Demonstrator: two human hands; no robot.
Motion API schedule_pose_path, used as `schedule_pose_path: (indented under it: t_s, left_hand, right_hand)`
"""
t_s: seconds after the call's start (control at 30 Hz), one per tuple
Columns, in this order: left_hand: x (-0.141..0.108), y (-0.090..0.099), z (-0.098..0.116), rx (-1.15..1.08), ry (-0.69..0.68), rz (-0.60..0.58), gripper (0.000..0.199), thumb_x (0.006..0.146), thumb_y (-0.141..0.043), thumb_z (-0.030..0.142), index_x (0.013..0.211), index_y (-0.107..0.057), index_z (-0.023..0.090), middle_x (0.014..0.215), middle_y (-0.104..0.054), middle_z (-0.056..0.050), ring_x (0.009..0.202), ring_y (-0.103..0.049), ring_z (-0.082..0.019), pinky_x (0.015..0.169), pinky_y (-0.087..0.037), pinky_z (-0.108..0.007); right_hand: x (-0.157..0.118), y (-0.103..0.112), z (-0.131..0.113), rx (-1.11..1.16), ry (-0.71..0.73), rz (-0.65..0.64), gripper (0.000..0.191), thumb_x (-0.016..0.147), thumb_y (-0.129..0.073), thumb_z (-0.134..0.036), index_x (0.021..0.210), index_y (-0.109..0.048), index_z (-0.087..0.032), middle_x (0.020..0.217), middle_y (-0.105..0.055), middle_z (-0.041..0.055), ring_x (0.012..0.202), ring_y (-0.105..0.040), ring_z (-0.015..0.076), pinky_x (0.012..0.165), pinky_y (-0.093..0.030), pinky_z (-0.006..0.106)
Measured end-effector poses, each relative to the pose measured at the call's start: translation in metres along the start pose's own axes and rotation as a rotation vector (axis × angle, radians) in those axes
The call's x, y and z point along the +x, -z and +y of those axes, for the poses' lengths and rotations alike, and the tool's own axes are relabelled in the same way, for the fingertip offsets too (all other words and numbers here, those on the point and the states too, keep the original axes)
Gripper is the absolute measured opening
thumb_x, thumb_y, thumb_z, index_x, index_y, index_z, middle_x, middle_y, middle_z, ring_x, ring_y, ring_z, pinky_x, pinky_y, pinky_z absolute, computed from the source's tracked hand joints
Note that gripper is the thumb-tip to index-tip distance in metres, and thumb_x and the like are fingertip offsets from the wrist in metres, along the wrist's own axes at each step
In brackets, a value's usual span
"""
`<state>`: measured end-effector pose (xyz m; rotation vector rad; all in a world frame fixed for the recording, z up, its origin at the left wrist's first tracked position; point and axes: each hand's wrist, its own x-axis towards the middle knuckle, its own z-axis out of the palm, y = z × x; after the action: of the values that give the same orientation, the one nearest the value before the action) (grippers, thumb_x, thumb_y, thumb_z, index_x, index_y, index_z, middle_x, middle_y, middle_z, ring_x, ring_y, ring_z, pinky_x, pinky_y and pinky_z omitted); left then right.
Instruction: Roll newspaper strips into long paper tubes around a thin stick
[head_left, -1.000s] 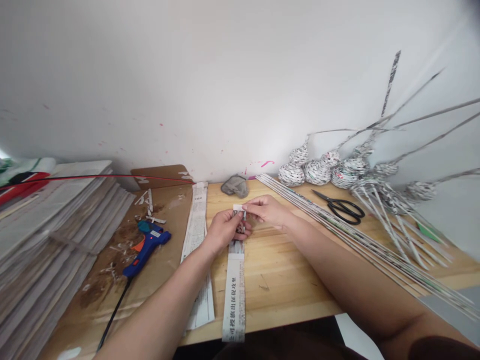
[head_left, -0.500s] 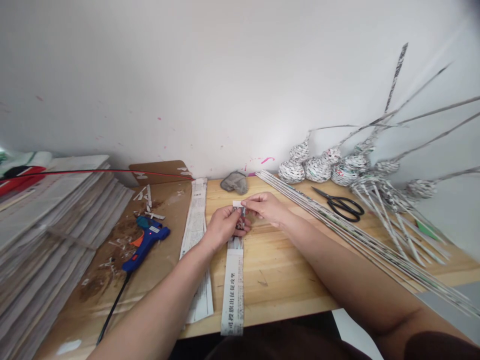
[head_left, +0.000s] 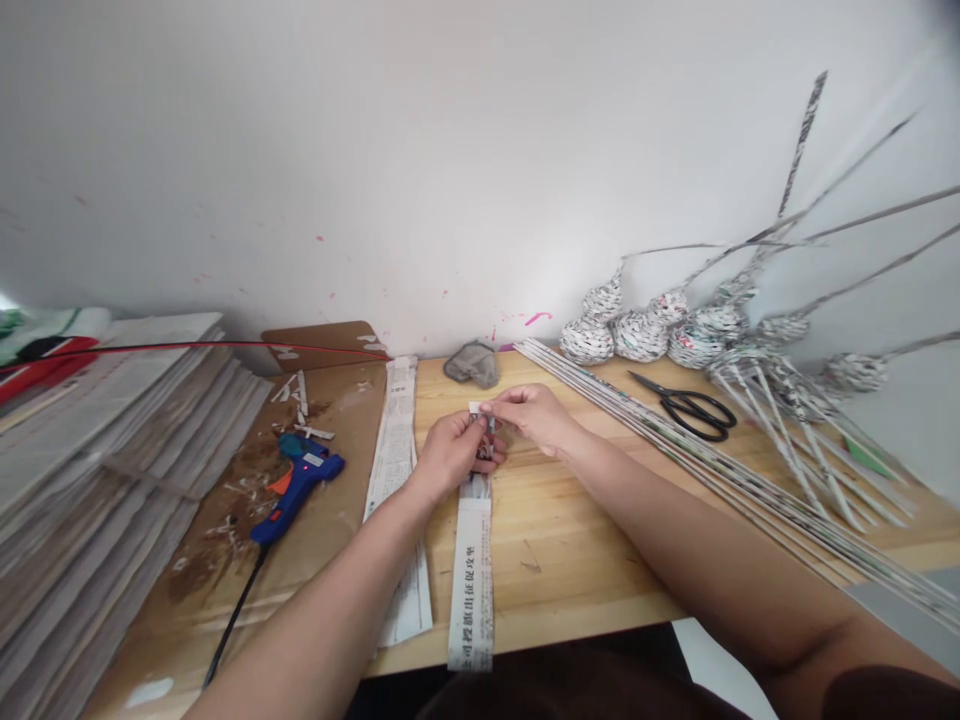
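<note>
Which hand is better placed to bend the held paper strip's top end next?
Probably the right hand: it's at the top of the paper strip, while the left hand grips lower down.

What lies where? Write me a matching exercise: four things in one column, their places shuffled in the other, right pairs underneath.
Things
1. Blue plastic glue gun
2. Long flat paper strip with bold black print
3. Black-handled metal scissors
4. Grey crumpled cloth

Places
A. Between the thin rolled-paper rods and the white woven-paper gourd shapes
B. Near the pale wall, beyond both hands
C. On the flat brown sheet
D. In the left hand, with the right hand at its far end

Pairs: 1-C, 2-D, 3-A, 4-B
</note>
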<state>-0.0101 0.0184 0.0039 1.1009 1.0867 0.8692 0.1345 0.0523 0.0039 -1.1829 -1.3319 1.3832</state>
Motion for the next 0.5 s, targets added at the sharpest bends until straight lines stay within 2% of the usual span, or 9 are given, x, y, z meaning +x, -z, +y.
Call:
schedule_pose_path:
  t_s: [0.27,0.5]
  left_hand:
    - [-0.0011,-0.0011,0.0003,0.009,-0.012,-0.006,0.028,0.081,-0.056,0.040,0.085,-0.058,0.013,0.070,-0.066,-0.007,0.058,-0.064,-0.014,0.054,-0.053,-0.026]
    - [-0.0003,0.0014,0.0029,-0.161,0.030,-0.013,0.021,0.077,-0.064,0.031,0.085,-0.060,0.012,0.078,-0.063,-0.006,0.064,-0.066,-0.014,0.057,-0.055,-0.024]
  right_hand:
    - [-0.0013,-0.0060,0.0001,-0.012,0.059,0.060,0.031,0.058,-0.076,-0.042,0.059,-0.062,-0.014,0.056,-0.059,0.0001,0.050,-0.048,0.0092,0.049,-0.036,0.023]
    - [0.0006,-0.0037,0.0038,0.041,0.115,0.043,0.031,0.062,-0.073,-0.042,0.060,-0.059,-0.015,0.059,-0.059,0.0006,0.053,-0.051,0.0106,0.053,-0.039,0.024]
